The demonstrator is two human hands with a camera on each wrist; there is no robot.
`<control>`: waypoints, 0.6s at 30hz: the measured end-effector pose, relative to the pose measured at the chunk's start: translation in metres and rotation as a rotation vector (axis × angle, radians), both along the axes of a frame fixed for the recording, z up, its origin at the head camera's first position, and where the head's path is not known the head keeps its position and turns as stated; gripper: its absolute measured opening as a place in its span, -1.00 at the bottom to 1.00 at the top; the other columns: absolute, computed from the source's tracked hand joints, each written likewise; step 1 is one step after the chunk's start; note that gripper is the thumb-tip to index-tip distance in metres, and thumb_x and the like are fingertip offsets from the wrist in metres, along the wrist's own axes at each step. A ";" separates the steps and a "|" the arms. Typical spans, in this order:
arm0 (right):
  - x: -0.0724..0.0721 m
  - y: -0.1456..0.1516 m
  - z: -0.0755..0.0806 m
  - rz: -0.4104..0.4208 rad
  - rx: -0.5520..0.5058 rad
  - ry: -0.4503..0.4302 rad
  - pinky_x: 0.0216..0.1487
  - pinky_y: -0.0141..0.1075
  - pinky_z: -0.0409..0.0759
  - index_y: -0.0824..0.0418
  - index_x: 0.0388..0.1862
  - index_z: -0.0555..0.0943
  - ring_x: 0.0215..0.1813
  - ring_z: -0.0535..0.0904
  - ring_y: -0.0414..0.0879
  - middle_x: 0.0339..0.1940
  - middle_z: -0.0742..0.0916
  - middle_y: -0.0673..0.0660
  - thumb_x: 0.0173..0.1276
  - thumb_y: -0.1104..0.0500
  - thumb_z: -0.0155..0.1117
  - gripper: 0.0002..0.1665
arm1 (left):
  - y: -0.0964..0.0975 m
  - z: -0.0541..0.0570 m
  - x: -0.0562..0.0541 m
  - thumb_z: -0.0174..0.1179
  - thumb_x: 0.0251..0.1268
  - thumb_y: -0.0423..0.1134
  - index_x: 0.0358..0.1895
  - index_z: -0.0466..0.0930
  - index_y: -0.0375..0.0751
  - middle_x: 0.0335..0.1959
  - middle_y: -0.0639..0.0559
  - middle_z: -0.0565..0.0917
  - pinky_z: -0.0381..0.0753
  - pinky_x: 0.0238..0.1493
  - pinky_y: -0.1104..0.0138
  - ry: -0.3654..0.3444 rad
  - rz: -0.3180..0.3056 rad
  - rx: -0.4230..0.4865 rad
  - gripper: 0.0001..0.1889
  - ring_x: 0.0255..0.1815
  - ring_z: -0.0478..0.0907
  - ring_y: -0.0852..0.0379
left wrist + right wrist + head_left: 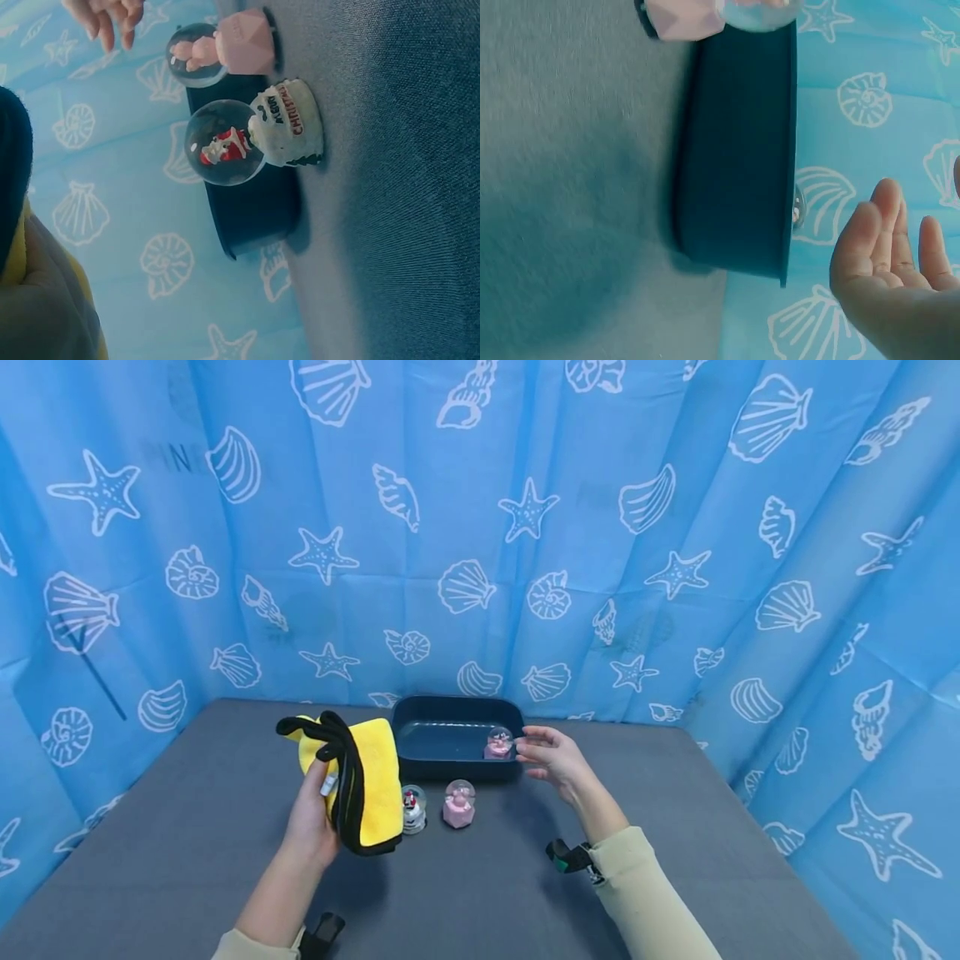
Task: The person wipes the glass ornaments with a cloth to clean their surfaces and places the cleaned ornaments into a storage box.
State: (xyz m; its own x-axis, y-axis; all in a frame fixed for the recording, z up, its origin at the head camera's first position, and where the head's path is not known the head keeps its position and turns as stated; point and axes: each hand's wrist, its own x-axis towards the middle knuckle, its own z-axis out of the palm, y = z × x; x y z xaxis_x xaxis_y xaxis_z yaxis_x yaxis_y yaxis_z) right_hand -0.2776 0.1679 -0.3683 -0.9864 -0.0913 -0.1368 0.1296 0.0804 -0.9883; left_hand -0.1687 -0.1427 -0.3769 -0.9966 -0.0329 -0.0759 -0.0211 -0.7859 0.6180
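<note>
My left hand [311, 818] grips a folded yellow cloth with black edging [378, 777] above the table, left of a dark blue rectangular tray [450, 770]. A small pink snow globe [498, 745] sits inside the tray at its right end. Beside it, at the tray's right rim, my right hand [558, 760] hovers with loosely bent fingers and nothing in them. In front of the tray stand two more snow globes: a pink one [458, 806] and a white-based one [413, 810]. The left wrist view shows a Santa figure [225, 146] inside the white-based globe.
A grey cloth [465, 902] covers the table. Behind and at both sides hangs a blue curtain [450, 635] with white shells and starfish. The tray stands near the table's back edge, close to the curtain.
</note>
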 end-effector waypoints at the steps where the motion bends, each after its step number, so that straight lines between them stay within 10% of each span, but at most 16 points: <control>1: 0.001 -0.002 -0.002 -0.005 -0.004 0.000 -0.13 -0.21 0.60 0.40 0.35 0.32 -0.19 0.62 -0.16 0.19 0.56 0.37 0.42 0.30 0.18 -0.44 | 0.000 0.000 0.000 0.02 0.48 0.05 -0.09 0.42 -0.01 -0.32 0.15 0.73 0.63 -0.20 0.45 -0.009 0.003 0.000 -0.77 -0.29 0.68 0.29; 18: 0.014 -0.025 -0.031 0.052 -0.037 -0.054 0.17 0.28 0.38 0.35 0.25 0.41 0.12 0.50 0.10 0.12 0.64 0.26 0.36 0.32 0.25 -0.50 | 0.000 0.003 0.001 0.03 0.47 0.06 0.12 0.21 0.02 -0.25 0.19 0.73 0.61 -0.08 0.44 -0.054 0.009 -0.005 -0.65 -0.20 0.68 0.30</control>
